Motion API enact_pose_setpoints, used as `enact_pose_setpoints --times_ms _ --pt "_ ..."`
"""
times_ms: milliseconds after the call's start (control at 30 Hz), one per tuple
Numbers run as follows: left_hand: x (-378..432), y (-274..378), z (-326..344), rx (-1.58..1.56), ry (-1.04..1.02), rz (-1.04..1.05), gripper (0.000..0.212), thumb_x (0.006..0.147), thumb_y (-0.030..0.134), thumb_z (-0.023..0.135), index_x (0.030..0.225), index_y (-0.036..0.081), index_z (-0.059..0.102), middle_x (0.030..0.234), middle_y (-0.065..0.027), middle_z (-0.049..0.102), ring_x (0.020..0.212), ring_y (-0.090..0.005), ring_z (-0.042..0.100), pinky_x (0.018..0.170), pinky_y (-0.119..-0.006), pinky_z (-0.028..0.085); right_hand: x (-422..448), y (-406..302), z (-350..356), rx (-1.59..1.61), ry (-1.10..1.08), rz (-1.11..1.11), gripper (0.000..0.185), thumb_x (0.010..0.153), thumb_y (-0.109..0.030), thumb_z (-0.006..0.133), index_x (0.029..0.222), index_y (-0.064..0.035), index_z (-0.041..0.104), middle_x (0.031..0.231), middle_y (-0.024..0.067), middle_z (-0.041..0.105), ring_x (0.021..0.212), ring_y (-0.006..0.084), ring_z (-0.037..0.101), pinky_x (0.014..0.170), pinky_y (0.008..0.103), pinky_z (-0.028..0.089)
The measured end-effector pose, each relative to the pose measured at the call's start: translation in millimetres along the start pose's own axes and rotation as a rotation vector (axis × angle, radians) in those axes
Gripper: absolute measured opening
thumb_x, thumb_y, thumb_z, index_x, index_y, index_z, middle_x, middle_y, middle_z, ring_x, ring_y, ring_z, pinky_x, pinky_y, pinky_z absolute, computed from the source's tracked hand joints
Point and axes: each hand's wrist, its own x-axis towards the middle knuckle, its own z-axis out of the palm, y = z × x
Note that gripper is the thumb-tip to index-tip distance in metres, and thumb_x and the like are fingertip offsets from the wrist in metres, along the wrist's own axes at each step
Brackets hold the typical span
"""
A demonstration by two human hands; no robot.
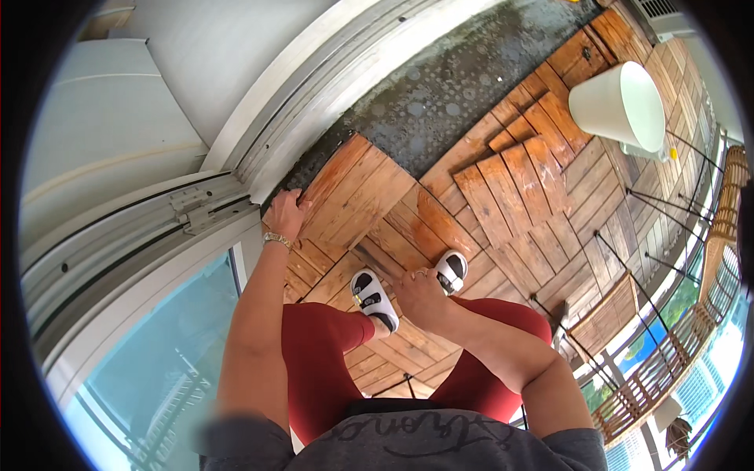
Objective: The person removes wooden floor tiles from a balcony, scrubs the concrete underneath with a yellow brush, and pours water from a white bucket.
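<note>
My left hand [285, 213], with a metal watch or bracelet at the wrist, grips the left corner of a square wooden deck tile [360, 191] close to the door frame. Its thumb lies along the tile's edge, and some fingertips are hidden. This tile sits a little proud of the tiles around it, partly over the bare dark floor strip [436, 112]. Between my knees, my right hand [419, 299] hangs with curled fingers and a ring, near my white sandals [374, 299]. Nothing shows in it.
Loose wet deck tiles [512, 182] overlap in a stack at right. Behind them stands a white bucket [618, 106] beside a bottle with a yellow cap [673, 154]. The white sliding door track [194, 209] borders the left. Rattan furniture [660, 382] with thin black legs stands at far right.
</note>
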Motion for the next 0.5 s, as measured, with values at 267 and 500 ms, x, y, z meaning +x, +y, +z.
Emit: enact_pose_setpoints --times_ms 267,500 --pt "-19.8 21.9 -7.0 0.016 -0.034 -0.144 0.032 0.077 0.018 0.063 0.101 -0.003 0.058 0.104 -0.0219 0.056 0.095 -0.0313 0.055 0.073 -0.039 0.046 -28.0 -31.7 34.4 0.357 0.043 0.041 0.030 0.074 -0.013 0.053 0.102 -0.0031 0.052 0.095 0.0148 0.054 0.090 0.0318 0.054 0.075 0.0451 0.044" --pt "-43.6 31.1 8.9 -0.077 0.120 -0.007 0.028 0.076 0.010 0.062 0.098 -0.005 0.057 0.084 -0.0224 0.057 0.076 -0.0337 0.056 0.068 -0.038 0.045 -47.3 -75.6 49.1 0.558 -0.068 0.076 0.042 0.076 -0.020 0.058 0.113 -0.0033 0.045 0.103 0.0151 0.050 0.091 0.0316 0.052 0.076 0.0430 0.044"
